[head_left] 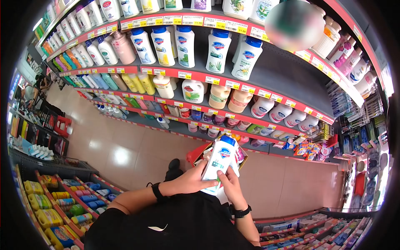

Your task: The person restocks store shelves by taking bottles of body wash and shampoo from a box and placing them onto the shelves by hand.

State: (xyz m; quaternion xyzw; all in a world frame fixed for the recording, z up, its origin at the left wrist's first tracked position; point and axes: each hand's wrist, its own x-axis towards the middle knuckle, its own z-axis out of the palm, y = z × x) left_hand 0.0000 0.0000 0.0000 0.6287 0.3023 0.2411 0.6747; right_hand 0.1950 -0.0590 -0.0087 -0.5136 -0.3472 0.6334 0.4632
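Observation:
My left hand and my right hand both grip a white body wash bottle with a blue cap, one from each side. The bottle is tilted in front of my body, its blue-and-red label facing me and its cap pointing towards the shelves. Both thumbs lie across its front; the other fingers are mostly hidden behind it. Below, a cardboard box with bottles in it is partly covered by my hands and the bottle. Similar white bottles with blue caps stand upright on the shelf ahead.
Shelves with red price strips curve across the front, carrying several rows of bottles. Hanging packets are at the right. Lower left, a slanted rack holds yellow and blue bottles. Tiled floor runs between the shelves.

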